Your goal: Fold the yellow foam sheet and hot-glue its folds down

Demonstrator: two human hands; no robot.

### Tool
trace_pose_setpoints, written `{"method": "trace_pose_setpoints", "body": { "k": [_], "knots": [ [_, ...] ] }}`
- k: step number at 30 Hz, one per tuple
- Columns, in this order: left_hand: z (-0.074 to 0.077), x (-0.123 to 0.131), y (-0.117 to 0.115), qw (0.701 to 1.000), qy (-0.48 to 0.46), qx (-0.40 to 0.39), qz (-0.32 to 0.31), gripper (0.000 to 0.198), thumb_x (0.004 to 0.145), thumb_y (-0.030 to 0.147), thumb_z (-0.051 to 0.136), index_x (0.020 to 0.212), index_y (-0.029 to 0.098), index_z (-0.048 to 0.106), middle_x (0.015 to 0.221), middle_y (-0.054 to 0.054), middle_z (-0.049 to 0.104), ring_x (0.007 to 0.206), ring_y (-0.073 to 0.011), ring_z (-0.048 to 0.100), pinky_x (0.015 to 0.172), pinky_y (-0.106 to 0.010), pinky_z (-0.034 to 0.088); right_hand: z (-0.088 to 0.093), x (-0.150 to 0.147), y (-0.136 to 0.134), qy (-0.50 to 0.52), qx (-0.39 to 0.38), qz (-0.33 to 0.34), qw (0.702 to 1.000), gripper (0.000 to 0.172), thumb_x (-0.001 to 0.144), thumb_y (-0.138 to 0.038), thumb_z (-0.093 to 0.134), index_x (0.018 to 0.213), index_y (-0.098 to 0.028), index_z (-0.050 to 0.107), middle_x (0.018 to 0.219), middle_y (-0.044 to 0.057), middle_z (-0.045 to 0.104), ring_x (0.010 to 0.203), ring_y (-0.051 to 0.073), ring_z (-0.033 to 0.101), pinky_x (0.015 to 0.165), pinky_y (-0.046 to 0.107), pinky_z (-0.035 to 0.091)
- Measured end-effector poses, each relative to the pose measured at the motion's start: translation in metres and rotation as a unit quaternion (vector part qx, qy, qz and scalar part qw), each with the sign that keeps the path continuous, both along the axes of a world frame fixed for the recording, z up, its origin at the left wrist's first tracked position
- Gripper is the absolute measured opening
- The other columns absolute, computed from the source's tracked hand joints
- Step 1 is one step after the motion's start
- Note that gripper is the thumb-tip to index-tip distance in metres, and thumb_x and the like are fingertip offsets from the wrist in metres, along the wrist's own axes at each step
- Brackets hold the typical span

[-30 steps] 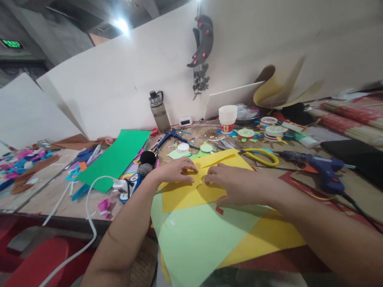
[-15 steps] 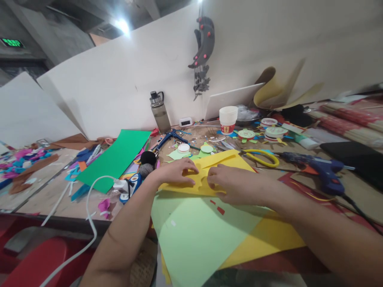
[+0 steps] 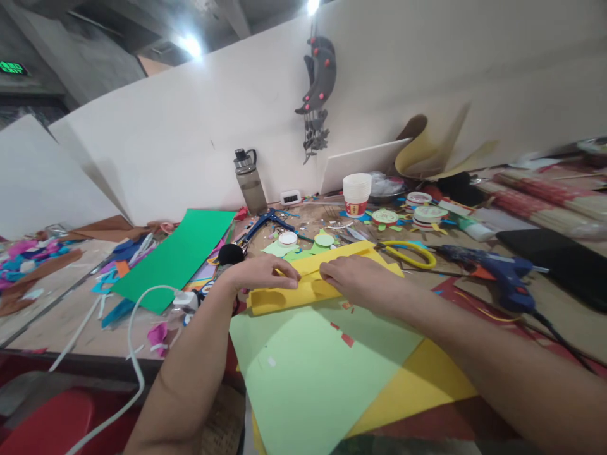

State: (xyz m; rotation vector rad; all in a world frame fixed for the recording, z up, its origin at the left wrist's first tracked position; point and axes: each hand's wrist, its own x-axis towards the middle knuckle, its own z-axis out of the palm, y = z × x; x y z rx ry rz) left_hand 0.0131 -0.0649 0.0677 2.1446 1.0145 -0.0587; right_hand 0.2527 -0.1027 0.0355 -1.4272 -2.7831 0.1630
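Rolling or folding a yellow sheet [image 3: 275, 301] over on itself appears to be the step in hand, since its near edge stands curled up into a long, loose ridge, while what looks like a narrow flap runs along the far side. The sheet lies straight ahead of the person, at the far end of a pale green sheet [image 3: 313, 379], which in turn lies partly over a larger yellow sheet [image 3: 417, 382]. The left hand [image 3: 256, 272] rests at the ridge with its fingers bent and the thumb set a little apart from them; the right hand [image 3: 355, 278] is curled lower over the paper, its fingertips close to the middle of the ridge (whether either one truly pinches the paper or only presses on it, I cannot tell). As I judge it, the next move calls for even pressure from both hands, so that the curl stays level from end to end and does not skew or spring back. A few red scraps [image 3: 348, 340] lie loose on the pale green sheet, near the right hand, and could get caught under the paper; yellow-handled scissors [image 3: 430, 259] lie just beyond, with a blue glue gun [image 3: 507, 278] farther right
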Motion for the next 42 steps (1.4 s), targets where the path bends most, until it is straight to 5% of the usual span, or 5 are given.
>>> {"method": "trace_pose_setpoints", "body": {
  "k": [10, 19, 34, 42],
  "knots": [
    [-0.022, 0.015, 0.001, 0.994, 0.016, 0.111, 0.007, 0.017, 0.079, 0.035, 0.067, 0.079, 0.018, 0.066, 0.096, -0.003, 0.066, 0.087, -0.0156, 0.061, 0.079, -0.026, 0.044, -0.016, 0.008, 0.015, 0.091, 0.004, -0.028, 0.995, 0.027, 0.094, -0.025, 0.046, 0.114, -0.020, 0.064, 0.114, 0.009, 0.070, 0.103, 0.024, 0.064, 0.080, 0.031, 0.043],
    [-0.033, 0.014, 0.005, 0.991, 0.024, 0.135, -0.003, 0.019, 0.071, 0.033, 0.075, 0.074, 0.018, 0.064, 0.091, -0.002, 0.062, 0.086, -0.0163, 0.058, 0.078, -0.027, 0.043, -0.010, 0.029, 0.023, 0.093, 0.013, -0.076, 0.993, 0.015, 0.086, -0.028, 0.062, 0.097, -0.022, 0.070, 0.102, 0.006, 0.073, 0.093, 0.023, 0.065, 0.075, 0.031, 0.042],
    [-0.028, 0.011, 0.005, 0.988, 0.052, 0.135, 0.046, 0.010, 0.074, 0.026, 0.068, 0.072, 0.018, 0.062, 0.086, -0.001, 0.063, 0.077, -0.0147, 0.057, 0.068, -0.025, 0.042, -0.027, 0.026, 0.031, 0.102, 0.060, -0.082, 0.990, 0.010, 0.088, -0.030, 0.062, 0.088, -0.022, 0.068, 0.096, 0.004, 0.072, 0.095, 0.023, 0.063, 0.079, 0.035, 0.039],
    [-0.025, 0.008, 0.006, 0.990, 0.073, 0.109, 0.050, 0.007, 0.072, 0.021, 0.065, 0.077, 0.018, 0.061, 0.085, -0.001, 0.064, 0.078, -0.0161, 0.057, 0.068, -0.026, 0.043, -0.029, 0.030, 0.034, 0.120, 0.006, -0.109, 0.987, 0.015, 0.086, -0.037, 0.062, 0.088, -0.023, 0.066, 0.099, 0.006, 0.070, 0.093, 0.022, 0.063, 0.079, 0.032, 0.044]
  ]
}}
